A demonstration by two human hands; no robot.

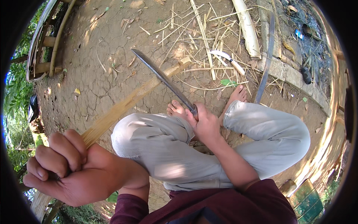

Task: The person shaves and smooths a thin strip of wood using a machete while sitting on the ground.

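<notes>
My left hand (71, 164) is closed round a long split bamboo strip (123, 108). The strip slants away to the upper right, its far end near the scraps, and its other end shows below the hand. My right hand (205, 123) grips the handle of a machete (167, 82), whose dark, straight blade points to the upper left. The blade crosses over the strip near the strip's far end; whether the two touch I cannot tell. The machete's handle is mostly hidden in my fingers. Both hands are around my bent knees in grey trousers.
A curved knife (228, 61) lies beyond my bare feet, among thin bamboo shavings (194, 37). Right of it are a thick bamboo piece (247, 30), a long flat metal blade (266, 59) and a wooden border (298, 84). A bamboo frame (48, 41) stands at far left.
</notes>
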